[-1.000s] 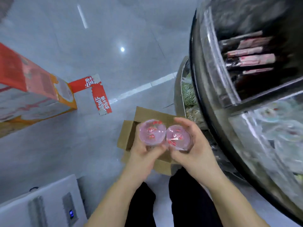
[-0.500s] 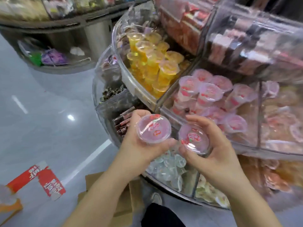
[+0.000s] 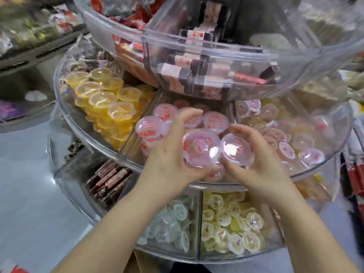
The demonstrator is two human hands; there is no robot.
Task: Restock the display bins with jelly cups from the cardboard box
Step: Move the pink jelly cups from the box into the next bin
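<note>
While motion blur is smearing much of the view, these lines are telling what can be made out.

Hidden or unclear: the lower part of each held cup is sitting behind fingers; the printing on the lids is showing only as red marks, too soft to read. The cardboard box [image 3: 146, 262] is showing only as a brown sliver at the bottom edge, cut off by the lowest tier. The shelves at far left and right are blurring into colour.

Left hand [image 3: 169, 154]: it is reaching over the clear rim of the pink bin [image 3: 126, 152], fingers curled and clamped round the left jelly cup [image 3: 201, 147], with the forefinger arching up over the cups behind.

Right hand [image 3: 262, 160]: it is gripping the right jelly cup [image 3: 237, 151] from the side, thumb at the near edge, fingers wrapping the far edge.

Held cups: both are lid-up, touching each other, and sitting low over the pink jelly cups [image 3: 151, 128] already lying in the middle-tier compartment (whether they are resting on that pile cannot be told).

Neighbours: yellow jelly cups [image 3: 102, 99] are filling the compartment to the left; paler small cups [image 3: 283, 138] are lying in the one to the right.

Below: the lowest tier is holding whitish cups [image 3: 173, 223] and yellowish cups [image 3: 232, 223] in two compartments.
</note>
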